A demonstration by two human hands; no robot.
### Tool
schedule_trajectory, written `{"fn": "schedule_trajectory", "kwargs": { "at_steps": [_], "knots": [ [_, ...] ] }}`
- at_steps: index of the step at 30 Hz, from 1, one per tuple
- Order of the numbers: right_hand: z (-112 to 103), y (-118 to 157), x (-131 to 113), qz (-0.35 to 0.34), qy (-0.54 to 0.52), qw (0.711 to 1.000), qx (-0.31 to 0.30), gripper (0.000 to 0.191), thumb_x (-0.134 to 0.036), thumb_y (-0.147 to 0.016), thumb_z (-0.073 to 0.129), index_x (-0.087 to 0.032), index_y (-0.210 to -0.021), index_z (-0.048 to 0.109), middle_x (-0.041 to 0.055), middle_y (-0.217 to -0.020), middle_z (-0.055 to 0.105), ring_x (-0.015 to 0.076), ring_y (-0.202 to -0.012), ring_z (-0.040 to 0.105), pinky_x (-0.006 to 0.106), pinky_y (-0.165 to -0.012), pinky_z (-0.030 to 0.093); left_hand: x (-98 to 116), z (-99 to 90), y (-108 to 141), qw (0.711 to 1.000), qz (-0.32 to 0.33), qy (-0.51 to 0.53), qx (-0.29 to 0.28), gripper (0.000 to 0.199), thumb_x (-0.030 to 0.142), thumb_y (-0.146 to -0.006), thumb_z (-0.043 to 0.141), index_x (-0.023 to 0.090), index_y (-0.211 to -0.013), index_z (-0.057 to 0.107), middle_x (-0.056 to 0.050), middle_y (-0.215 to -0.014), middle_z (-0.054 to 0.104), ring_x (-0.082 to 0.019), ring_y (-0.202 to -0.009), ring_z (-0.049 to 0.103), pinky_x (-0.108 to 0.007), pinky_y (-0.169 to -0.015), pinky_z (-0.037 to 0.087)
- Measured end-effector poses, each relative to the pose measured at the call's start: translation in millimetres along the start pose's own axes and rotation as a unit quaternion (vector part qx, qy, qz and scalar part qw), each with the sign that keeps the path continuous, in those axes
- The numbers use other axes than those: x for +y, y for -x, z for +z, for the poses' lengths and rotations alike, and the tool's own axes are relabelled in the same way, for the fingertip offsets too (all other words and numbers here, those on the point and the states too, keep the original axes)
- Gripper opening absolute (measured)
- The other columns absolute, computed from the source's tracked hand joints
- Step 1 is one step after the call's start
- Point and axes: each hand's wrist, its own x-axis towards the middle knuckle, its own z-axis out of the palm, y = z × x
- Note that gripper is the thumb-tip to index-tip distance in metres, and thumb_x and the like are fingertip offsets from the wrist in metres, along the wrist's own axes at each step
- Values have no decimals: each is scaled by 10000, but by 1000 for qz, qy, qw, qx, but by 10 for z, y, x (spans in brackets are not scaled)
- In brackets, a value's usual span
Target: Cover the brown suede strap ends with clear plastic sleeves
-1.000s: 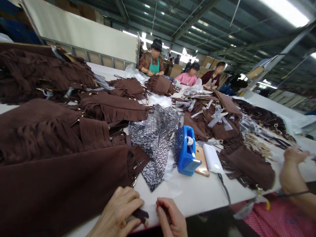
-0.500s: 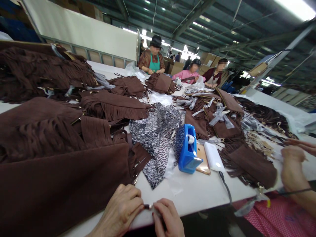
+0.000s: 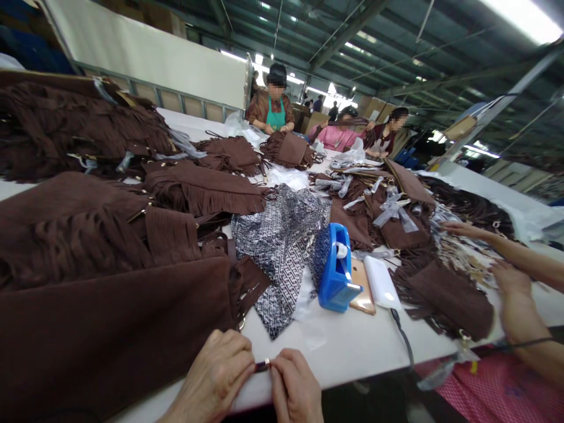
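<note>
At the table's front edge, my left hand (image 3: 220,371) is closed on a small dark strip with a shiny metal end (image 3: 263,365); most of the strip is hidden under the fingers. My right hand (image 3: 294,382) pinches at the strip's metal end, thumb and fingers together. What else the right hand may hold does not show. A large dark brown fringed bag (image 3: 132,329) lies just left of my hands. Beyond them is a crumpled black-and-white patterned sheet (image 3: 282,258).
A blue tape dispenser (image 3: 337,276) stands beside a gold phone (image 3: 362,288) and a white power bank (image 3: 381,282) with a cable. Brown fringed bags (image 3: 400,223) are piled behind. A co-worker's hands (image 3: 511,279) reach in from the right. Several people work across the table.
My right hand has shifted slightly left and up, closing onto the strip's metal end. At the right, the co-worker's hands have reached farther over the pile of strips.
</note>
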Motion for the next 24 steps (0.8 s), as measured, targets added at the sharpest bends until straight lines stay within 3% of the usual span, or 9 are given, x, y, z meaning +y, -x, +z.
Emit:
{"fn": "schedule_trajectory", "kwargs": {
  "at_steps": [12,15,18,21,24],
  "knots": [
    [12,-31,-44,38,-35,999,14,197,-132,-855,384,-186,-699,493,21,-686,491,131,-642,480,239,-600,393,-9,65,54,999,-27,39,2,176,199,-869,440,195,-711,518,15,-742,574,-138,-687,471,-297,-621,256],
    [-55,-66,-67,71,-83,994,-16,124,-173,-855,413,-189,-851,536,16,-727,531,122,-643,509,224,-608,411,-12,53,56,998,-26,50,10,175,195,-867,440,192,-708,513,15,-737,572,-134,-683,470,-289,-619,262],
    [-104,-92,-77,53,-87,992,-79,164,-198,-838,476,-204,-982,555,14,-770,582,125,-673,548,212,-616,418,-16,25,42,998,-18,52,13,179,195,-867,438,190,-705,513,15,-727,571,-131,-673,475,-280,-611,271],
    [-89,-75,-56,34,-49,995,-81,118,-209,-839,487,-204,-768,581,2,-694,582,130,-667,559,214,-596,396,-26,14,27,999,-8,39,10,181,194,-866,440,192,-702,515,18,-722,571,-128,-667,484,-275,-606,276],
    [-30,-24,-8,43,-34,997,-46,166,-241,-844,484,-195,-699,551,-7,-639,565,122,-613,553,215,-564,382,-46,37,26,999,0,33,6,174,207,-865,448,199,-705,515,22,-725,575,-128,-669,492,-271,-606,284]
  ]
}}
